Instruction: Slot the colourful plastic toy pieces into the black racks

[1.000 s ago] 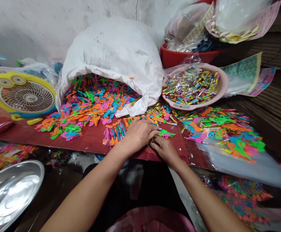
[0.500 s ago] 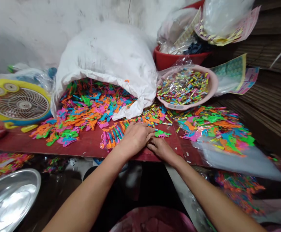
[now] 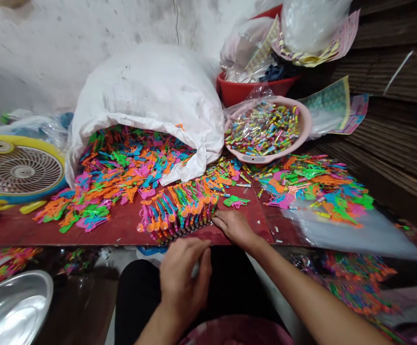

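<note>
A tight row of colourful plastic toy pieces point(image 3: 177, 211), several with round orange ends, stands along a dark strip near the table's front edge. My right hand point(image 3: 235, 226) is at the right end of this row, its fingers bent together against it; what they grip, if anything, is hidden. Closer to me, in front of the table edge, my left hand point(image 3: 183, 275) is closed, with a bit of something grey showing between thumb and fingers. A green flat plastic piece point(image 3: 236, 201) lies just beyond my right hand.
A white sack point(image 3: 147, 91) spills loose plastic pieces point(image 3: 122, 167) onto the red table point(image 3: 122, 225). Behind right stands a pink basin point(image 3: 303, 127) of small striped tubes. More pieces point(image 3: 319, 187) lie on clear plastic. A yellow fan point(image 3: 21, 167) and metal bowl point(image 3: 14, 306) are left.
My left hand has moved from the row back toward me, uncovering the row's front. My right hand stays at the row's right end. The view has shifted slightly.
</note>
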`<action>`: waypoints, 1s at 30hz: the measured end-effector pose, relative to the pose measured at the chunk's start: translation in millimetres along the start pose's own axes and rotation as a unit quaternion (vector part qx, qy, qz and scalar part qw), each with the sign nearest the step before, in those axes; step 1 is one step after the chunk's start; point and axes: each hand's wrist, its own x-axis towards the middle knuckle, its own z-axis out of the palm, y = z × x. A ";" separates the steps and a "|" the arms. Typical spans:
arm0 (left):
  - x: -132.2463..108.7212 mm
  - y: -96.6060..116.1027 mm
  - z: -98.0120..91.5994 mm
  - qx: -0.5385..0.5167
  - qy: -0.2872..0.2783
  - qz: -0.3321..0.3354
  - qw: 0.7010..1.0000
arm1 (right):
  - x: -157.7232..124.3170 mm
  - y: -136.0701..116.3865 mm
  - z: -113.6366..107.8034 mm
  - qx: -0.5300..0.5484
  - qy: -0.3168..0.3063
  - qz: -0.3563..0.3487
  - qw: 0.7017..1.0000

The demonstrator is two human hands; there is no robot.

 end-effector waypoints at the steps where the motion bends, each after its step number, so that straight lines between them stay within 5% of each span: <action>1: -15.2 -5.8 11.2 -0.010 -0.026 -0.021 0.999 | -0.1 -2.3 -0.5 -0.022 -0.007 0.006 1.000; 6: -52.9 -46.9 44.7 0.089 0.014 -0.095 0.991 | -4.7 -8.6 -2.9 -0.065 -0.017 0.006 0.998; 14: -43.1 -85.0 28.3 0.156 0.023 -0.145 0.977 | -19.7 -39.5 9.8 -0.065 -0.023 0.009 0.998; 20: -24.2 -114.6 22.8 0.217 -0.052 -0.224 0.949 | -31.8 -68.7 35.1 -0.029 -0.014 -0.055 0.998; 25: -9.1 -128.5 16.7 0.256 -0.098 -0.244 0.930 | -37.4 -40.2 28.5 0.063 0.080 -0.100 0.990; 30: -9.1 -132.4 16.7 0.243 -0.088 -0.249 0.933 | -25.1 15.8 -20.2 0.025 0.221 -0.006 0.975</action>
